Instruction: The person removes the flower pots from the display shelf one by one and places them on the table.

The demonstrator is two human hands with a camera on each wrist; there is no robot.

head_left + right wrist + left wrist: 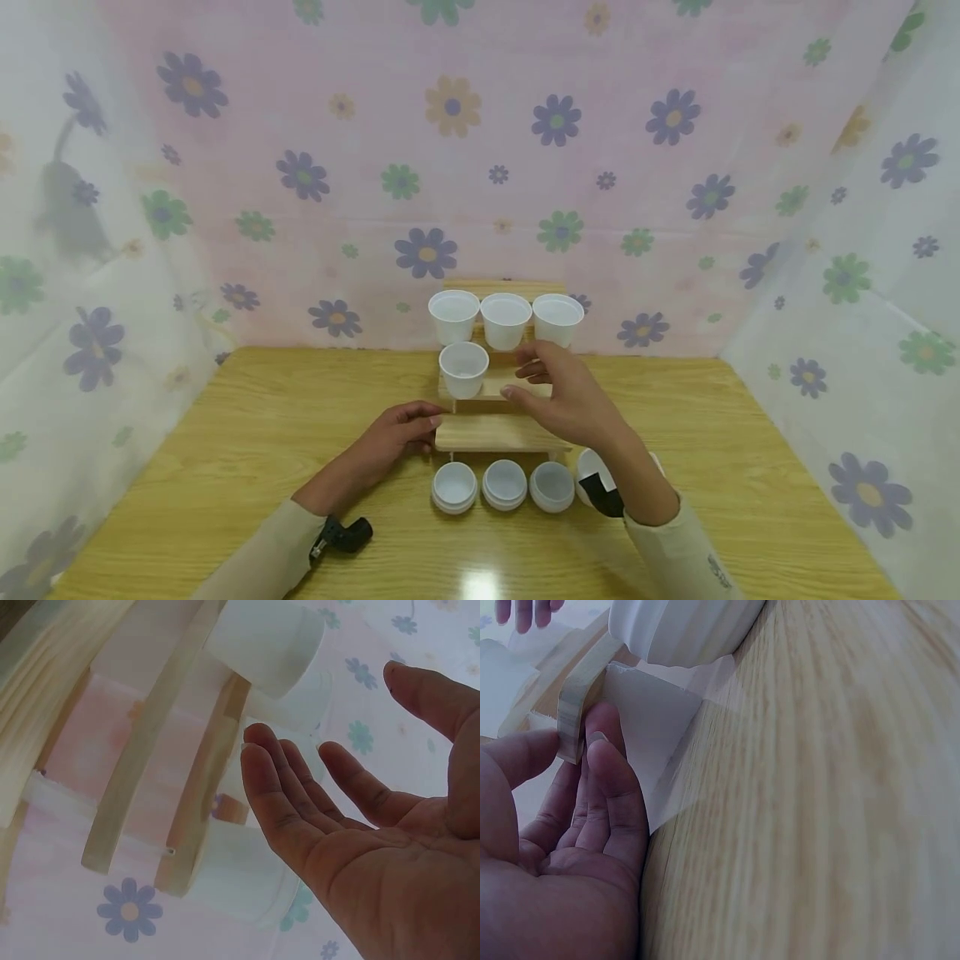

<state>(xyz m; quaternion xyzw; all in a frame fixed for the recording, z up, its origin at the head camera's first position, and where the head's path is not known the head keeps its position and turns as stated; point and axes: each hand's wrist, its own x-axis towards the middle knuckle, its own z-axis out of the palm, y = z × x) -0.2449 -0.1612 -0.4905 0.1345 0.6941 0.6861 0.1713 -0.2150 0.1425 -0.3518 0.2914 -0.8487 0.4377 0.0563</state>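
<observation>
A stepped wooden rack stands against the back cloth. My left hand (390, 442) holds the left end of its lowest board (487, 432); in the left wrist view, thumb and fingers pinch the board's end (571, 712). Beside the middle step, my right hand (576, 402) has relaxed, spread fingers and holds nothing, as the right wrist view confirms. One white plastic cup (463, 382) sits on the left of that step. On the top step are three more white cups, left (453, 327), middle (505, 329) and right (557, 321), the last just beyond the right fingertips.
Three small white ribbed bowls, left (454, 498), middle (504, 496) and right (552, 493), line up on the wooden table (300, 392) before the rack. Another white container (588, 462) is partly hidden by the right forearm. Flowered cloth (487, 192) encloses the back and sides.
</observation>
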